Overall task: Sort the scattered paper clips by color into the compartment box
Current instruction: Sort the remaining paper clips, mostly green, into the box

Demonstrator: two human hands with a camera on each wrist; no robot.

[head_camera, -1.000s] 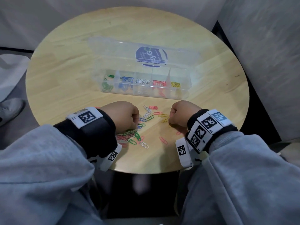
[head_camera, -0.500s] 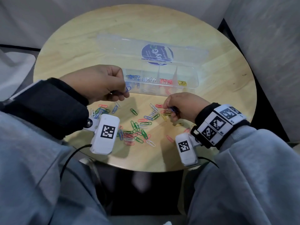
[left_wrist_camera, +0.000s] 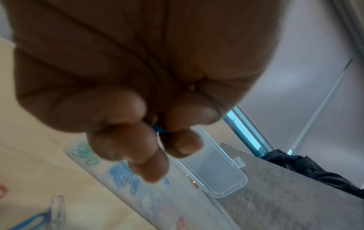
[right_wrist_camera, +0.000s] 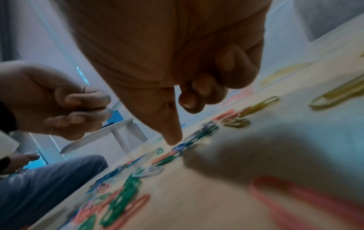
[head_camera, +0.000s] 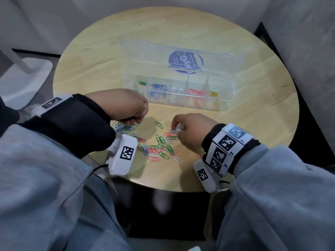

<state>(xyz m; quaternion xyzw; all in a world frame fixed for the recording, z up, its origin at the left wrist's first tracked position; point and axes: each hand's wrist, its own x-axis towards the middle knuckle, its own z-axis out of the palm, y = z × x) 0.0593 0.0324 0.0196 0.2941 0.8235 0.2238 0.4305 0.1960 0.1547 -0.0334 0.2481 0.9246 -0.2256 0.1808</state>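
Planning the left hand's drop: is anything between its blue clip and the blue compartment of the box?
Nothing visible. The left hand pinches a blue clip just in front of the compartment box, whose lid lies open behind; the blue compartment is uncovered.

The round blue label (head_camera: 185,60) on the open lid of the compartment box (head_camera: 224,98) carries white lettering, too blurred to read. The wrist bands (head_camera: 229,142) carry black-and-white square code markers with illegible small print beside them.

I log a pale wood-grain surface (head_camera: 108,57); clear compartment box (head_camera: 224,98) with blue round label (head_camera: 185,60); loose clips (head_camera: 159,145) green, red, blue, white; grey sleeves (head_camera: 272,196), black-and-white square-patterned wristbands (head_camera: 228,142).
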